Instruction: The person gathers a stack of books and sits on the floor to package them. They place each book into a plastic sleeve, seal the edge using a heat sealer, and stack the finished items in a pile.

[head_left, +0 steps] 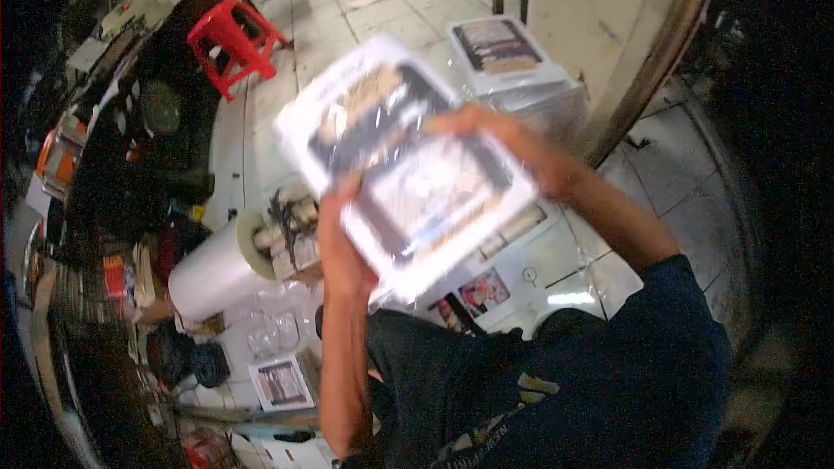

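Plastic-wrapped book (pixel 407 165) gripped in both my hands, left hand (pixel 343 247) at its lower edge, right hand (pixel 512 143) on its far edge, above pale floor tiles (pixel 391 17). Film roll (pixel 213 274) lies left of it. Red stool (pixel 233 39) and wrapped stack (pixel 512 65) stand beyond it.

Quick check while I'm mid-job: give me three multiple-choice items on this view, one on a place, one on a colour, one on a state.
1. Where is the roll of clear film?
A. Below and left of the held book
B. On the stool
C. On the stack of books

2. What colour is the stool?
A. Blue
B. Red
C. Green

3. How is the wrapped book held?
A. Lying on the floor
B. In one hand only
C. In both hands

Answers:
1 A: the roll of clear film lies low left of the wrapped book, away from the stack of books.
2 B: the stool is plainly red.
3 C: the left hand and right hand grip opposite edges.
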Motion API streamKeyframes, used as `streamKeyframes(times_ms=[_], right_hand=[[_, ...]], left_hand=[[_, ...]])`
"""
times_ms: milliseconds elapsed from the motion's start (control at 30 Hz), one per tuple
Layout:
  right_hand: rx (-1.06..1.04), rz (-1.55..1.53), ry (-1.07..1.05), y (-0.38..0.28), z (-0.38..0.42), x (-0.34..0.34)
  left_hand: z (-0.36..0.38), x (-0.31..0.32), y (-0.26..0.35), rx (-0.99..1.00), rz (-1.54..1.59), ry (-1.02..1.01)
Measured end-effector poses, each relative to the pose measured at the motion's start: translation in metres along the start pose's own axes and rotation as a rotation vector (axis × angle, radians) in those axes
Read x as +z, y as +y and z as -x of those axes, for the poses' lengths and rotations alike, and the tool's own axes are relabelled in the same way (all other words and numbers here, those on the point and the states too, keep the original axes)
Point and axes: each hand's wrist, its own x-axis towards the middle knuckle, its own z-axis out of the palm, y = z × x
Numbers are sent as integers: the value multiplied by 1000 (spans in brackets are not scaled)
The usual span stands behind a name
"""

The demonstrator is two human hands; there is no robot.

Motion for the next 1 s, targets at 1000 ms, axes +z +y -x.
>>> streamKeyframes(times_ms=[1000], right_hand=[[-202,1764,534,-112,-11,-75]], left_hand=[[-142,90,-72,-127,-382,-590]])
